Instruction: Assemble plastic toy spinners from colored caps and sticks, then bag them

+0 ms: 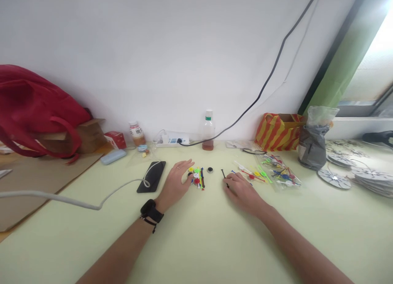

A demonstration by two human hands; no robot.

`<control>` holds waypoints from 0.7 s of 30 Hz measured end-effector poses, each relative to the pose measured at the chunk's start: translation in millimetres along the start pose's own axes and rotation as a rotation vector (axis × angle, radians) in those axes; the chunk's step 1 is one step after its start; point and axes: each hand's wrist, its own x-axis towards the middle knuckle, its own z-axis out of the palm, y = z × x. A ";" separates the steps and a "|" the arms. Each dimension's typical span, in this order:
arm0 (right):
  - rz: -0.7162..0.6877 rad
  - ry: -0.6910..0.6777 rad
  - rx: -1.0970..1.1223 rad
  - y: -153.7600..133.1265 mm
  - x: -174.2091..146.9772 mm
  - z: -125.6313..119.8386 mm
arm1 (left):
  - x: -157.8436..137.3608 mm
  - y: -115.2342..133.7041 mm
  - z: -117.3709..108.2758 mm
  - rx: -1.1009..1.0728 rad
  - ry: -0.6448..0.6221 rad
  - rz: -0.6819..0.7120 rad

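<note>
My left hand (178, 179) lies open on the table, fingers stretched out, beside a small group of coloured plastic pieces. Round pieces, among them a red disc (197, 181) and a yellow disc (190, 170), sit by its thumb. Along their right side stand thin coloured plastic arrows (202, 179). A black ring-like disc (210, 170) lies alone between my hands. My right hand (241, 189) is closed on a thin black plastic arrow (224, 174), whose lower part the fingers partly hide. Just beyond that hand are loose white, red and green arrows (251, 176).
A clear bag (284, 175) of coloured pieces lies at right, near a grey bag (313, 147) and stacked grey discs (376, 179). A phone (151, 176) with a white cable is at left. A bottle (208, 132) and power strip (172, 139) stand by the wall.
</note>
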 end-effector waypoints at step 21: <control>-0.008 0.081 0.160 6.1 13.8 15.0 | -25.6 60.2 30.0 -0.226 -0.394 0.135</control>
